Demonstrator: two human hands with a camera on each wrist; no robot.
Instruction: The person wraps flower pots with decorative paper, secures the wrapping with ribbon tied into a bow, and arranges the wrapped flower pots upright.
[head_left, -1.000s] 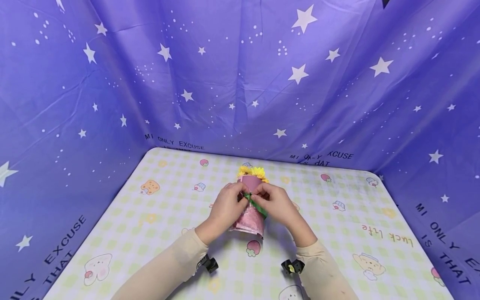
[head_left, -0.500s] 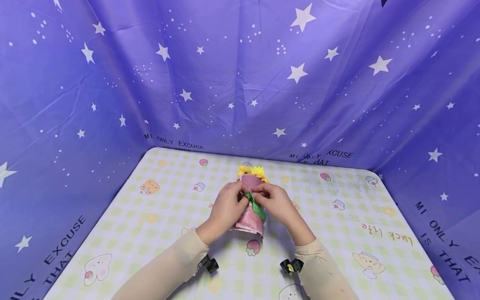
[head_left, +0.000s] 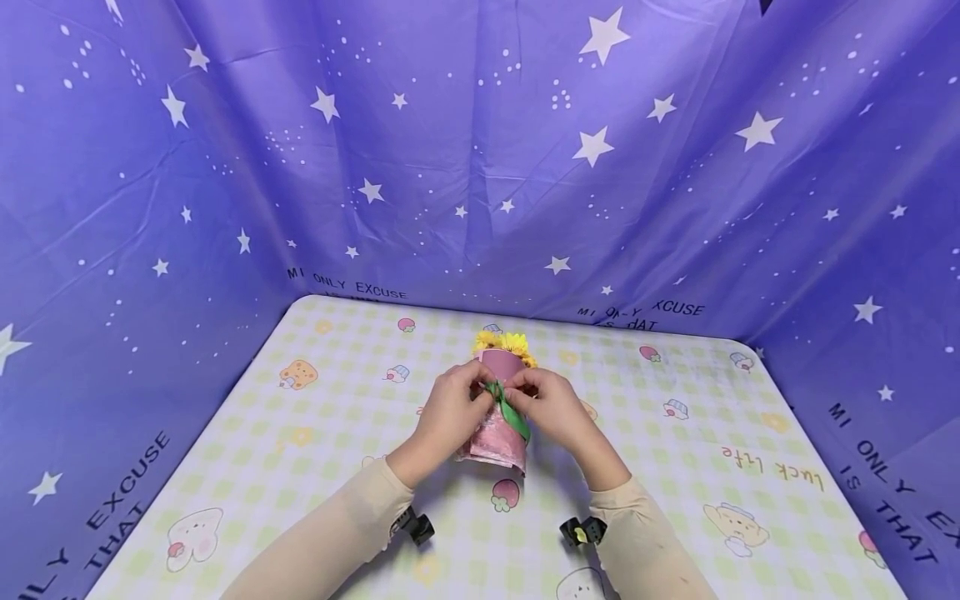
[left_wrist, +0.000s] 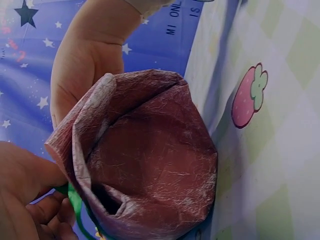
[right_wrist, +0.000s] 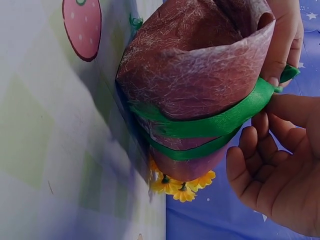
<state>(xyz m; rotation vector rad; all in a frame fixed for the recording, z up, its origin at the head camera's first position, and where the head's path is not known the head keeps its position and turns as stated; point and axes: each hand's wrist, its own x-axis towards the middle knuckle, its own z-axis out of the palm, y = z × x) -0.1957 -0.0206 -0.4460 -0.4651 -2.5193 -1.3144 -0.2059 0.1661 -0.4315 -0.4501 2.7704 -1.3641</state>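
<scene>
A bouquet in pink wrapping paper (head_left: 495, 442) lies on the table, its yellow flowers (head_left: 515, 343) pointing away from me. In the left wrist view the paper's wide end (left_wrist: 150, 150) gapes towards the camera. Green ribbon (right_wrist: 215, 122) passes round the wrapping in two bands, visible in the right wrist view. My left hand (head_left: 454, 406) pinches the ribbon at its knot on top of the bouquet. Opposite it, my right hand (head_left: 551, 407) pinches the ribbon between thumb and forefinger, the other fingers loosely curled. A ribbon end (right_wrist: 290, 73) sticks out beyond the fingertips.
The bouquet rests on a green-checked tablecloth (head_left: 300, 467) printed with cartoon figures. A purple curtain (head_left: 480, 167) with white stars hangs behind and along both sides. Black wrist cameras sit at both cuffs, the right-hand camera (head_left: 583, 532) near the tabletop.
The green ribbon strand between the hands has shifted slightly and hangs in a narrower loop down the bouquet's right side. Both hands stay almost in place, fingers moving a little.
</scene>
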